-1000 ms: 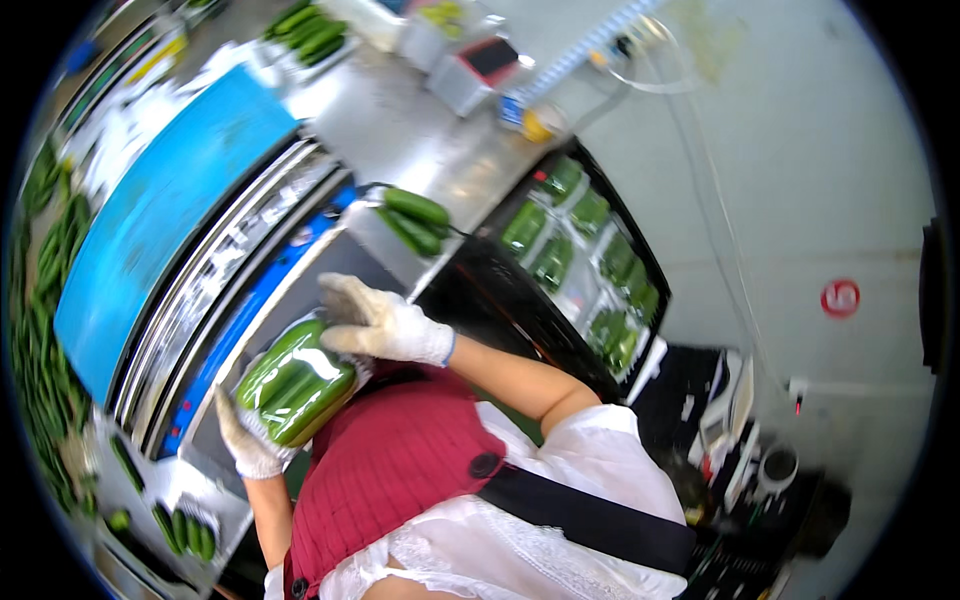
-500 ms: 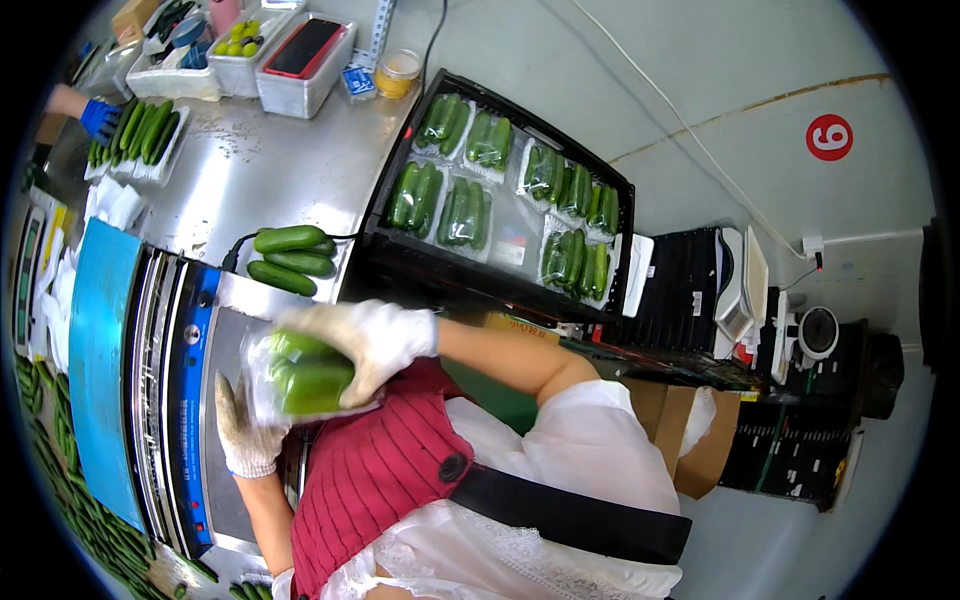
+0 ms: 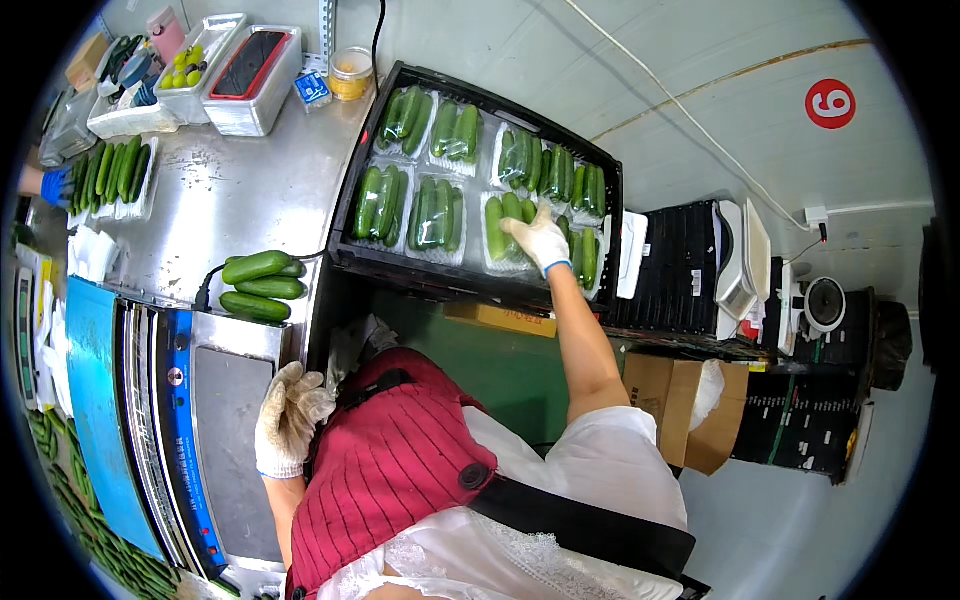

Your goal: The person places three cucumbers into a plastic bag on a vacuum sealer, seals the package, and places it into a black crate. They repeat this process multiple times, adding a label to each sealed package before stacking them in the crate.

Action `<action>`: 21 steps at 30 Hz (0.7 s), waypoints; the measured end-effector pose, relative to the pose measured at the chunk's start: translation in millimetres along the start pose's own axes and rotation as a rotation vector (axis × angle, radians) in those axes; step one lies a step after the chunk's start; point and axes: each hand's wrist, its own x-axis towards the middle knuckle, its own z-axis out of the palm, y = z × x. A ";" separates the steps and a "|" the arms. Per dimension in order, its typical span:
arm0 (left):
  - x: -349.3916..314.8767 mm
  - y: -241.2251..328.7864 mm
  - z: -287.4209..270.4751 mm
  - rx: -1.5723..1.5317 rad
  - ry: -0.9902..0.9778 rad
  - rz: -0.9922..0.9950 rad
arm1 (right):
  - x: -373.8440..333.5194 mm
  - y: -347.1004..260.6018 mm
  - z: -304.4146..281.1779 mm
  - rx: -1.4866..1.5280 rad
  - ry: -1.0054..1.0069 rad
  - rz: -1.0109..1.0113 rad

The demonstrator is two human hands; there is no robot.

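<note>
Blue-gloved hand [image 3: 55, 187]: a co-worker's, at the far left, touching a white tray of cucumbers [image 3: 118, 175].
Cucumber heap [image 3: 85, 520]: loose, piled along the lower left rim of the view.
Wrapping machine [image 3: 235, 440]: blue cover at its left, then metal bars, a blue control strip and a flat grey plate; the plate is bare where it shows.
Steel surface [image 3: 215, 190]: carries the white tray and, toward the back, white tubs [image 3: 247, 110], one with a red-edged phone [image 3: 250, 65] lying in it.
Loose cucumbers [image 3: 262, 287]: a small group on the steel, just behind the grey plate.
Left hand [image 3: 290, 420]: white-gloved, beside the plate's right edge, fingers curled loosely; whether they pinch anything, I cannot tell.
Black crate [image 3: 420, 280]: right of the steel surface, holding clear-wrapped cucumber packs in rows.
Cucumber pack [image 3: 493, 225]: inside the crate, near its front wall, right of the middle, partly covered by the right hand.
Right hand [image 3: 540, 243]: white-gloved, thumb and fingers reaching over that pack and touching its right part; I cannot tell whether they grip it.
Cardboard box [image 3: 700, 400]: open, below and right of the crate.
</note>
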 end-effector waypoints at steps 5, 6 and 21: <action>0.5 -0.5 3.3 0.011 0.040 0.076 | 3.7 -11.0 37.3 -0.081 0.056 0.104; 0.1 -0.4 2.0 0.014 0.048 0.085 | 14.1 2.3 59.3 0.084 0.088 0.132; 33.9 -19.0 17.7 -0.034 0.039 0.039 | 19.3 1.6 67.0 -0.181 0.437 -0.505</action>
